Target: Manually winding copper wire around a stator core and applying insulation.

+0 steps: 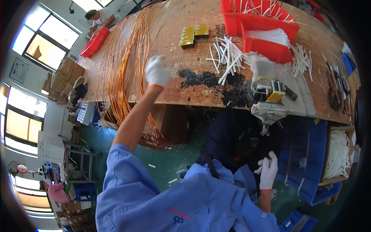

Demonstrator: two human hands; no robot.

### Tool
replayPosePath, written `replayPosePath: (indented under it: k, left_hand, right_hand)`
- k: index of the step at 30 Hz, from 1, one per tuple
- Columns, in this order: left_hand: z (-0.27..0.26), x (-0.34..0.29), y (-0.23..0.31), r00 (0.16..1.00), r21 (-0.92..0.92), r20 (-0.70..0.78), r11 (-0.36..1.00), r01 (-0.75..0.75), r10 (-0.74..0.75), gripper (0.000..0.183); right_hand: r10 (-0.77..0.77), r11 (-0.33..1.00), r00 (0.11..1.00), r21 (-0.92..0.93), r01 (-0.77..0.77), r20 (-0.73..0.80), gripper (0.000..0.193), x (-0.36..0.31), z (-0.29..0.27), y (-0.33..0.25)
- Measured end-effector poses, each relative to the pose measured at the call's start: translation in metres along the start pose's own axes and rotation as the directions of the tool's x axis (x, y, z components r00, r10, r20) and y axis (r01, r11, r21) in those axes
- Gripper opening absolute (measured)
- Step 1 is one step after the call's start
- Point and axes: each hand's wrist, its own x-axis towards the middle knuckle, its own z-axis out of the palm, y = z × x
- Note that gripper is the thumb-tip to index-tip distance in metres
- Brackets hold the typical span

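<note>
My left hand (157,72), in a white glove, is stretched out over the table beside a long bundle of copper wires (124,77). Its fingers are smeared by motion, so whether they hold anything is unclear. Low on the right, away from the table, my gloved right hand (268,170) hangs with its fingers apart and nothing in them. A bench vise (269,107) is fixed at the table's front edge, with a yellow-faced block (276,96) at its jaws. White sleeve tubes (230,58) lie in a loose pile behind it.
Red bins (266,50) stand at the back, near several yellow blocks (188,35). Pliers and scissors (335,87) lie at the table's right. Below are a blue bin (305,154) and a box of white tubes (339,154). Another person (103,18) works at the far left.
</note>
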Motion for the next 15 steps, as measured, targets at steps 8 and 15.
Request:
replayPosePath:
  k: [8,15]
  left_hand:
    - [0.014,0.050,-0.128,0.865,0.361,0.202,0.856,0.370,-0.459,0.033]
    - [0.021,0.041,-0.108,0.872,0.378,0.159,0.844,0.380,-0.463,0.030]
  right_hand:
    - [0.103,0.994,0.992,-0.041,-0.101,0.067,0.035,-0.007,0.005,0.014]
    - [-0.015,0.973,0.976,-0.223,0.065,0.216,0.032,-0.010,0.056,-0.021]
